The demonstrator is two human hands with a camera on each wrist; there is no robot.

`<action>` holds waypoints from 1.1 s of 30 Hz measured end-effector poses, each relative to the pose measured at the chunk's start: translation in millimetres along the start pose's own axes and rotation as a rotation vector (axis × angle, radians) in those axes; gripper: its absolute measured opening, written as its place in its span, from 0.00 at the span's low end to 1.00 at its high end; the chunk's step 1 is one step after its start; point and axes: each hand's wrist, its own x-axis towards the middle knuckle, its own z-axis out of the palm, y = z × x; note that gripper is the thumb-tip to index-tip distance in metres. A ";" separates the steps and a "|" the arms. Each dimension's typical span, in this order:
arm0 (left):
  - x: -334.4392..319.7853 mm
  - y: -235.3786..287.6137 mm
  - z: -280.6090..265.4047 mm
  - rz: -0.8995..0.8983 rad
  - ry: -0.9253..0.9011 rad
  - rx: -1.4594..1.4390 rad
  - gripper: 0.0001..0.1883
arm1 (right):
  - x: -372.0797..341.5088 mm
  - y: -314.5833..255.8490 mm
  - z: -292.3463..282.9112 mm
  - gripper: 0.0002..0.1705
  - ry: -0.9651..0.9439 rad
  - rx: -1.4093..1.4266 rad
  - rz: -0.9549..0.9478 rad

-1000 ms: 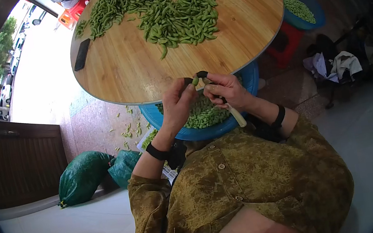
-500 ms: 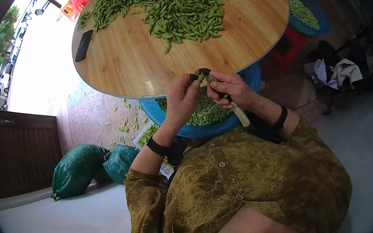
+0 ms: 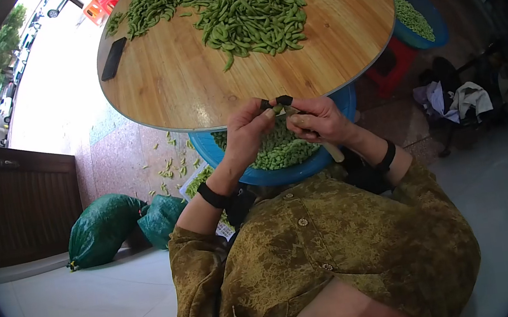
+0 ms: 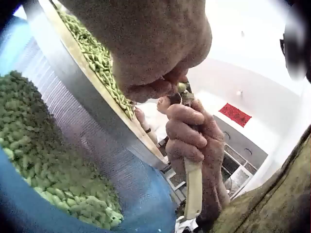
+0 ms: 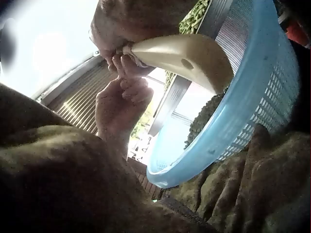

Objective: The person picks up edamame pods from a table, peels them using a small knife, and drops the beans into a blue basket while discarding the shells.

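Note:
Over the near edge of the round wooden table [image 3: 175, 92], both hands meet fingertip to fingertip. Between thumb and finger, my left hand [image 3: 247, 133] pinches a green bean pod [image 3: 278, 110], mostly covered by the fingers. My right hand [image 3: 324, 121] has its fingers curled round a small knife, whose pale handle [image 4: 193, 189] sticks out below the fist in the left wrist view. The blade end lies at the pod, largely hidden. Dark wraps cover some fingertips. Below the hands stands a blue basket [image 5: 209, 158] holding shelled green beans [image 3: 282, 153].
A heap of pods [image 3: 255, 20] covers the table's far part, with a black flat object [image 3: 114, 59] at its left. Green sacks [image 3: 109, 229] and a white crate [image 3: 190, 186] sit on the left floor. Another blue basin [image 3: 436, 32] of beans stands right on a red stool [image 3: 392, 63].
Both hands have shifted slightly right in the head view, still together at the pod. The knife handle has swung a little to the right, and less of the pod shows now.

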 end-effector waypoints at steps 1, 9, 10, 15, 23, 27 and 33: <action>-0.8 0.1 -0.1 -0.014 -0.030 -0.025 0.04 | -1.7 -3.0 -1.3 0.24 0.001 0.002 0.001; 0.4 -2.2 11.9 -0.170 -0.124 -0.297 0.03 | -13.2 -14.9 -12.6 0.23 -0.066 -0.072 0.048; 2.1 -6.3 10.8 -0.226 -0.158 -0.428 0.03 | -10.4 -10.8 -15.0 0.23 -0.064 -0.071 0.049; 7.8 -15.6 3.1 -0.335 -0.154 -0.443 0.03 | -6.7 -3.8 -14.8 0.21 -0.082 -0.664 -0.145; 1.2 -6.8 6.5 -0.198 -0.002 0.083 0.06 | 2.3 -1.4 2.8 0.12 0.142 -0.525 -0.034; -31.5 19.1 -28.1 0.044 0.013 0.768 0.08 | -0.1 2.3 -7.1 0.13 0.159 -0.451 0.109; -68.1 87.4 -74.9 -0.108 -0.156 1.653 0.06 | -9.3 1.5 -7.5 0.13 0.176 -0.472 0.134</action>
